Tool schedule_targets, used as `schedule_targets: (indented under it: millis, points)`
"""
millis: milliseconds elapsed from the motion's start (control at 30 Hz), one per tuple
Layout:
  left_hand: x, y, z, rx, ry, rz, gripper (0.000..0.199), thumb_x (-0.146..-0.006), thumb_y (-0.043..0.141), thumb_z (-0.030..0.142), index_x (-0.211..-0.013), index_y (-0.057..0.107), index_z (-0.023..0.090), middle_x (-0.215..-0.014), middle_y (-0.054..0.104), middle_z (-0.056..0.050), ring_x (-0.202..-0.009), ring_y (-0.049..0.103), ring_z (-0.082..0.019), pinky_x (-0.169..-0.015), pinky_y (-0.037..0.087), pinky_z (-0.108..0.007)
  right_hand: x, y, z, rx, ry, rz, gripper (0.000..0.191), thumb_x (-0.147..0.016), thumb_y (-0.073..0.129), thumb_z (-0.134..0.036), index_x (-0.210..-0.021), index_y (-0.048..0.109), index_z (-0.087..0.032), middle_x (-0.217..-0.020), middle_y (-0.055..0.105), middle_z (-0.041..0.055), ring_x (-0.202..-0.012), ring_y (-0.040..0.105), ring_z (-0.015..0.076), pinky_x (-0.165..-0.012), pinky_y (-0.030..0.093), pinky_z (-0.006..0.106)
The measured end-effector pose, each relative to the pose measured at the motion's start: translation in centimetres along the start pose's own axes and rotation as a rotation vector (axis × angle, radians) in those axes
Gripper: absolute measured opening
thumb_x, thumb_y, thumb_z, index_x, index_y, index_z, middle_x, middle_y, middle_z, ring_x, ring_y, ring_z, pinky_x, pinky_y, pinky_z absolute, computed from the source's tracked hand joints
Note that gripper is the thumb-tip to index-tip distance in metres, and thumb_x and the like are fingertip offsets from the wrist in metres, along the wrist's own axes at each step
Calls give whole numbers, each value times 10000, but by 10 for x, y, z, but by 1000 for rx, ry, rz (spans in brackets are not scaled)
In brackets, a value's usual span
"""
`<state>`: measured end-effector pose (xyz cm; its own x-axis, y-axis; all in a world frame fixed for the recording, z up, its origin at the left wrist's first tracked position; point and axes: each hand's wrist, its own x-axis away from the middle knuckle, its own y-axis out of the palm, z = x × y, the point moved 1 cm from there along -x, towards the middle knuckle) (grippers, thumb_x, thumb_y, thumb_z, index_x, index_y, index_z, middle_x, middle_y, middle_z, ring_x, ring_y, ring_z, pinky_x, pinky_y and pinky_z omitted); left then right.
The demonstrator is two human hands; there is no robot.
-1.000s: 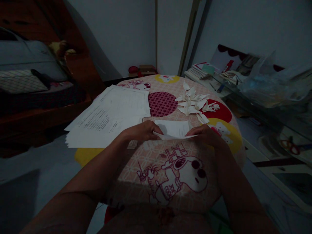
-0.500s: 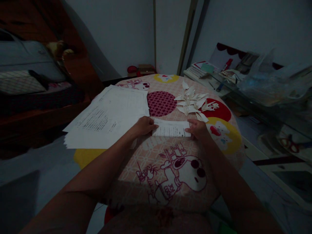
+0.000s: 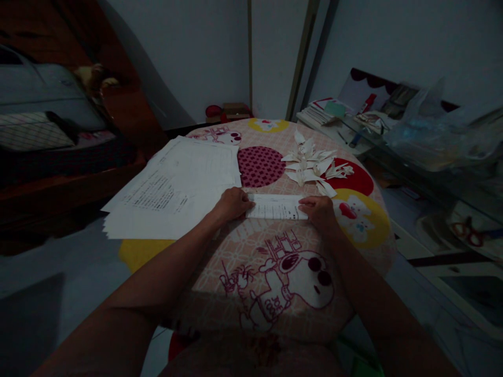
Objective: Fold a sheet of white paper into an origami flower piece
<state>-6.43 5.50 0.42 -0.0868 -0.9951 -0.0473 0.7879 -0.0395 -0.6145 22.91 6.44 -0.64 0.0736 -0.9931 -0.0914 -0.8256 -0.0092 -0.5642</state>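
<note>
A folded sheet of printed paper [image 3: 275,207] lies flat as a narrow strip on the patterned tablecloth [image 3: 220,267]. At its left end my left hand [image 3: 234,203] is closed, with thumb and fingers on the edge. My right hand [image 3: 319,208] pinches the opposite end in the same way. To the left, close to my left forearm, a thick stack of printed sheets [image 3: 176,178] is slightly fanned out. Beyond my right hand sit several folded paper cranes [image 3: 310,159], bunched together.
On the right, a glass-topped cabinet carries a clear plastic bag [image 3: 436,131] and piled papers [image 3: 322,111]. Red-handled scissors [image 3: 467,231] lie on a lower shelf. A wooden bench [image 3: 131,120] with bags stands at the left. Small boxes [image 3: 234,110] are behind the table.
The folded strip's upper edge has come down a little and now lies flatter. My right hand's fingers have shifted slightly left along its end; my left hand has hardly moved.
</note>
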Motion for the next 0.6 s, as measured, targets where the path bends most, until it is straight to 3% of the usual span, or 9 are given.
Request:
schedule_targets:
  millis: [300, 500, 600]
  points:
    - [-1, 1, -3, 167, -34, -59, 316, -620, 749, 154, -371, 563, 210, -287, 452, 1, -320, 351, -95, -424, 216, -245, 0, 1, -1, 59, -19, -10, 266, -688, 714, -273, -909, 805, -157, -776, 773, 94, -692, 700, 224, -665, 546, 336]
    - [3, -5, 17, -287, -196, -178, 290, -768, 674, 283, -508, 634, 160, -427, 567, -43, -481, 504, -145, -580, 361, -284, 1, 1, -9, 154, -13, 6, 265, -683, 696, -213, -906, 803, -117, -792, 779, 115, -696, 713, 218, -688, 552, 320]
    - [5, -7, 23, -361, -219, -227, 305, -831, 610, 330, -599, 676, 143, -507, 618, -64, -558, 573, -171, -637, 408, -299, 1, 1, -8, 172, -55, -4, 266, -692, 693, -222, -911, 804, -118, -808, 784, 115, -714, 719, 218, -685, 551, 307]
